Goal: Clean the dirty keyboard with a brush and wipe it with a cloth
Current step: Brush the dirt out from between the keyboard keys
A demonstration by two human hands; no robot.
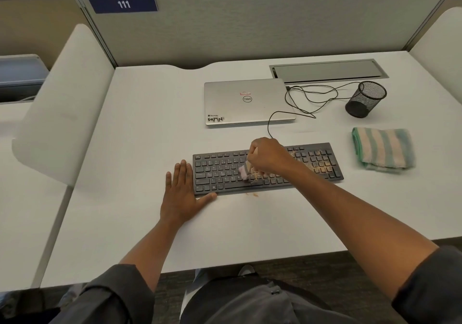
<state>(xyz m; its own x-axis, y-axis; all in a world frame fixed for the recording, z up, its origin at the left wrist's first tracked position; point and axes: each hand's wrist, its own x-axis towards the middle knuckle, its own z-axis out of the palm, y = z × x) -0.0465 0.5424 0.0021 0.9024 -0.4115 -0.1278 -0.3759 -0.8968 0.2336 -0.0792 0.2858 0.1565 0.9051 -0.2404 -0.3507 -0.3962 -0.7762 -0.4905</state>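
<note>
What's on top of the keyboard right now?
Tan crumbs on the keyboard's right side, and the brush held by the right hand; keys beneath that hand are hidden.

Brushing a dusty keyboard on a white tabletop [130, 148].

The right hand [268, 155] grips a brush [246, 171] with its bristles on the keyboard [220, 171] mid-keys; the left hand [182, 193] lies flat at the keyboard's left end. Tan dust covers the right keys. A striped cloth [383, 150] lies to the right, a closed laptop [246, 101] behind.

Matt black plastic keyboard [267, 167] dusted with gritty tan crumbs; soft striped terry cloth [382, 150]; brushed silver metal laptop [247, 102]; black wire-mesh cup [366, 98]; smooth white tabletop [150, 123].
</note>
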